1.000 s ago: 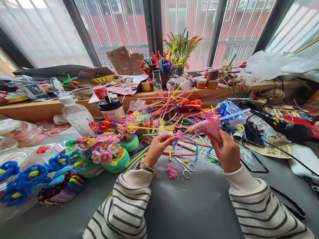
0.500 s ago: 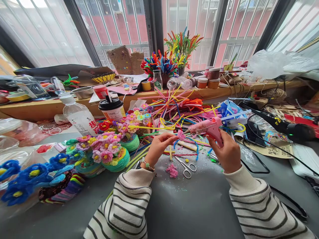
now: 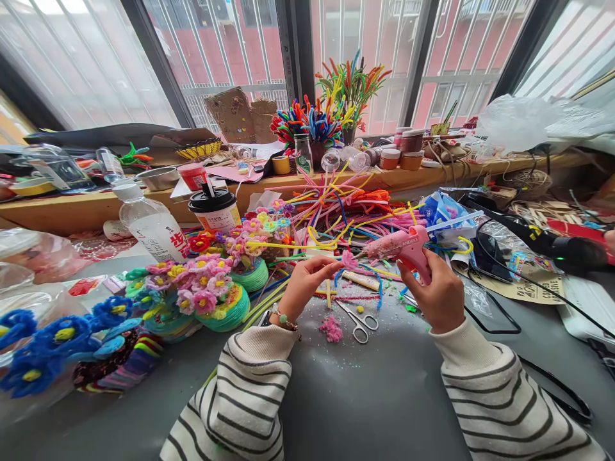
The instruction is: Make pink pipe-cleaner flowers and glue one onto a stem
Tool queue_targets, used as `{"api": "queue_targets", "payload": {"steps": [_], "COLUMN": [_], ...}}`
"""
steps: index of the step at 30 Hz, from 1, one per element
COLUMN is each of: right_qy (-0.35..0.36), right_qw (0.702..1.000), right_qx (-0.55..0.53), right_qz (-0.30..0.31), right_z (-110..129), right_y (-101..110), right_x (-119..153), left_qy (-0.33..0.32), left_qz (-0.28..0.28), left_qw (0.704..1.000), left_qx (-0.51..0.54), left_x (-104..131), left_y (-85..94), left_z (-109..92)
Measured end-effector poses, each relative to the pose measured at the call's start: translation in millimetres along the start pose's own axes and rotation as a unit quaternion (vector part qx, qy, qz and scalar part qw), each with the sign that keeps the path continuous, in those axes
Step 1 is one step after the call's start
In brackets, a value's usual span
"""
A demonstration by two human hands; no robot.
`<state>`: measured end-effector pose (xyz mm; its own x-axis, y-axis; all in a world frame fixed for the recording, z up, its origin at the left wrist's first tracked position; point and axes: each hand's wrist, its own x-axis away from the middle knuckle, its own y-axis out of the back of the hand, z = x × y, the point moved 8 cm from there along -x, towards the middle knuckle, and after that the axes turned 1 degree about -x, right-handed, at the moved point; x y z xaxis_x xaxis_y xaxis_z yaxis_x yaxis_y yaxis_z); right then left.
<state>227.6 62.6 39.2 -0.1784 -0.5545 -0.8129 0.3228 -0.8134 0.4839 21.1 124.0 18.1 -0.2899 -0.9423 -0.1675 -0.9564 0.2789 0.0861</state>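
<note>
Between the fingertips of my left hand (image 3: 310, 280) is a small pink pipe-cleaner flower (image 3: 349, 258), held up over the table. My right hand (image 3: 438, 291) is wrapped round the handle of a pink hot glue gun (image 3: 396, 246), a clear glue stick poking out of its back. The gun's nozzle points left and sits at or very near the flower; I cannot tell if they touch. Below, a fuzzy pink pipe-cleaner piece (image 3: 331, 328) lies on the grey table beside small scissors (image 3: 361, 325). A blue pipe cleaner (image 3: 380, 291) curves behind them.
Pipe-cleaner flower pots (image 3: 204, 288) crowd the left, near a plastic bottle (image 3: 150, 221) and a lidded cup (image 3: 216, 210). Loose pipe cleaners (image 3: 336, 198) heap at the back. A black cable (image 3: 500, 331) loops on the right. Jars (image 3: 390, 159) line the wooden ledge.
Almost nothing differs. Both hands, the flower and the glue gun keep nearly the same positions; the view has shifted very slightly.
</note>
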Motion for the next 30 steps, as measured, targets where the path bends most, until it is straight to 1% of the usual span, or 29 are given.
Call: {"api": "queue_targets", "payload": {"steps": [6, 18, 30], "right_qy": [-0.003, 0.033, 0.043], "right_qw": [1.000, 0.999, 0.999], "right_qx": [-0.003, -0.004, -0.004], "right_qz": [0.008, -0.032, -0.026], "right_z": [0.0, 2.2, 4.5], "right_y": [-1.1, 3.9, 4.1], "right_x": [-0.3, -0.3, -0.9], "left_qy": [-0.004, -0.010, -0.016], "left_qz": [-0.001, -0.010, -0.005], "left_qw": [1.000, 1.000, 1.000], "left_qx": [-0.001, 0.010, 0.012], "left_x": [0.5, 1.1, 1.1], "left_y": [0.0, 0.7, 0.3], "left_z": [-1.3, -3.9, -2.8]}}
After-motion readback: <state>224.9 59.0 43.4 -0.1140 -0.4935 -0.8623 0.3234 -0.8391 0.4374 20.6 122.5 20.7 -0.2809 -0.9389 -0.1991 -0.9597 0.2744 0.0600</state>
